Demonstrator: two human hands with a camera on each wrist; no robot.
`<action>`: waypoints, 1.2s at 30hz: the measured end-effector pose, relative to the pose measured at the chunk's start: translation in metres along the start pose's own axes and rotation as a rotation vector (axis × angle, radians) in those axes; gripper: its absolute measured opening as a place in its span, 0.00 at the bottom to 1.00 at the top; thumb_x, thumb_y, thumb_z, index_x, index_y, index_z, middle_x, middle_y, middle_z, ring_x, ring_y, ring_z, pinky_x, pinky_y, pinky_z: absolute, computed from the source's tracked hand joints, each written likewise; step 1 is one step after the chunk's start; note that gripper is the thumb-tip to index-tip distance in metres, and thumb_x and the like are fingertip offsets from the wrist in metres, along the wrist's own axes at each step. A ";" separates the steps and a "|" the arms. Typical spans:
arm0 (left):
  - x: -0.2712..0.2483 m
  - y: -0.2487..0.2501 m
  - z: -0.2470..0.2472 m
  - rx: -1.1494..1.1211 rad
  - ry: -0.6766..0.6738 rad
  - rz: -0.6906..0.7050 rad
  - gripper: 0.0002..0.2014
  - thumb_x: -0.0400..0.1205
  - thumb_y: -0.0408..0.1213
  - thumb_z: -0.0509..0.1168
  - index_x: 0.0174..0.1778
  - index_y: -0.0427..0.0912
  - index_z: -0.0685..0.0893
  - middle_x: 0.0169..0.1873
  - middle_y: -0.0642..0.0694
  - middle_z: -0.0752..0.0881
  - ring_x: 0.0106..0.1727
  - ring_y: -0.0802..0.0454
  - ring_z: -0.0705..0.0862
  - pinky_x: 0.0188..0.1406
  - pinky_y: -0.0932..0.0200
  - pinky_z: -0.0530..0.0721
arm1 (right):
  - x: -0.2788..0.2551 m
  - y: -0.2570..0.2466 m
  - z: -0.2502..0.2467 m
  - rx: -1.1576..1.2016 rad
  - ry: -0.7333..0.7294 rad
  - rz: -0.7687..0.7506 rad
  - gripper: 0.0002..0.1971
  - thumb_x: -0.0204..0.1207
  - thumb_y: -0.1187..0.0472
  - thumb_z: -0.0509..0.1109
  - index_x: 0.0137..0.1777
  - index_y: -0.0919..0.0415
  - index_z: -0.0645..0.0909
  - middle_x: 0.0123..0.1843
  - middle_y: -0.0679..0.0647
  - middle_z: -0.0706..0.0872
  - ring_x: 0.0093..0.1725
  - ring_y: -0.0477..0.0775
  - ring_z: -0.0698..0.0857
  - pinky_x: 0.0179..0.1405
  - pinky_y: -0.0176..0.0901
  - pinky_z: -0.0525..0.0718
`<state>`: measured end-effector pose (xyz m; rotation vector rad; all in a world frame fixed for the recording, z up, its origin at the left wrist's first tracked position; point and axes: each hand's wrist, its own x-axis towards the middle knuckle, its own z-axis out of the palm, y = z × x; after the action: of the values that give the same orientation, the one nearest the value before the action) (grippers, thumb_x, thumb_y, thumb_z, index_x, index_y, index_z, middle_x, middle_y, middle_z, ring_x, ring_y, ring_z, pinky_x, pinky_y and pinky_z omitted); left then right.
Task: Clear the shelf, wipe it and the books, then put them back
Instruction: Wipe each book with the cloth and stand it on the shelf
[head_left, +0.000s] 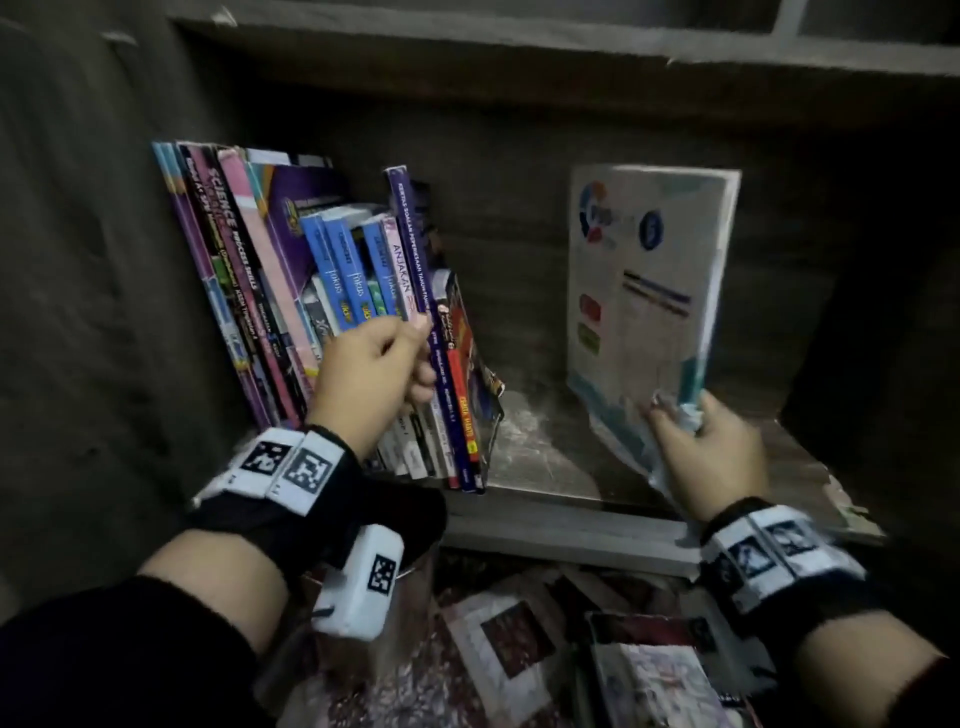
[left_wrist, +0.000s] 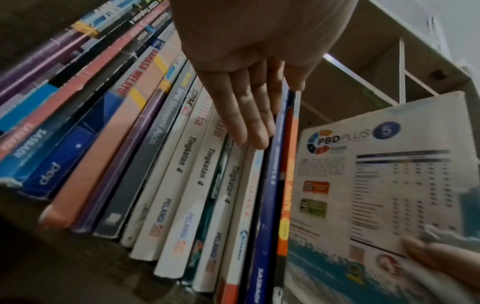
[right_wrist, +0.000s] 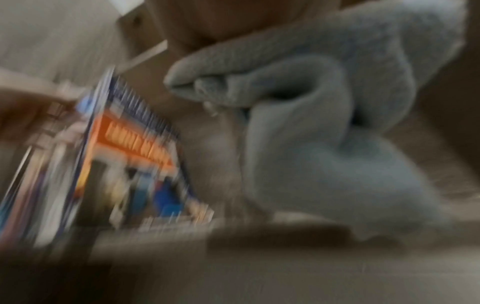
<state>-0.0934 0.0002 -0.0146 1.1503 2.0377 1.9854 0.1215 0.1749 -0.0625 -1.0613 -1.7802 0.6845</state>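
- The left hand (head_left: 371, 371) rested straight fingers (left_wrist: 249, 115) against the spines of the row of books (head_left: 322, 291) leaning at the shelf's (head_left: 540, 452) left end.
- The right hand (head_left: 711, 447) pinched the white book (head_left: 649, 291) by its lower corner, upright over the shelf, well apart from the row.
- A pale cloth (right_wrist: 324, 127) was bunched in the same hand.

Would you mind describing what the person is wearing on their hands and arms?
Both hands, the left hand and the right hand, are bare. Each wrist carries a black band with white blocks printed with black square codes. Dark sleeves cover the forearms.
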 end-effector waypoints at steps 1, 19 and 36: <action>0.001 -0.006 0.001 0.050 -0.014 -0.010 0.16 0.85 0.48 0.62 0.36 0.41 0.82 0.30 0.42 0.88 0.29 0.49 0.88 0.32 0.52 0.85 | -0.004 -0.005 0.010 -0.044 0.000 0.003 0.15 0.74 0.45 0.69 0.56 0.49 0.86 0.50 0.58 0.91 0.53 0.62 0.87 0.50 0.51 0.84; 0.000 -0.040 0.000 0.347 -0.186 0.038 0.09 0.79 0.48 0.69 0.34 0.52 0.81 0.29 0.49 0.88 0.35 0.48 0.89 0.42 0.42 0.88 | -0.044 -0.026 0.094 -0.180 -0.651 -0.314 0.42 0.73 0.46 0.75 0.79 0.28 0.51 0.72 0.43 0.80 0.63 0.44 0.81 0.51 0.29 0.73; -0.031 -0.038 0.017 0.817 -0.478 -0.001 0.09 0.81 0.48 0.67 0.36 0.51 0.82 0.33 0.53 0.86 0.38 0.54 0.84 0.39 0.57 0.81 | -0.047 -0.017 0.080 0.246 -0.708 -0.105 0.36 0.70 0.70 0.77 0.74 0.40 0.72 0.62 0.31 0.77 0.49 0.19 0.77 0.46 0.12 0.71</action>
<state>-0.0793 0.0016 -0.0648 1.5220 2.5671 0.6999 0.0521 0.1252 -0.1022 -0.5802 -2.2399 1.2857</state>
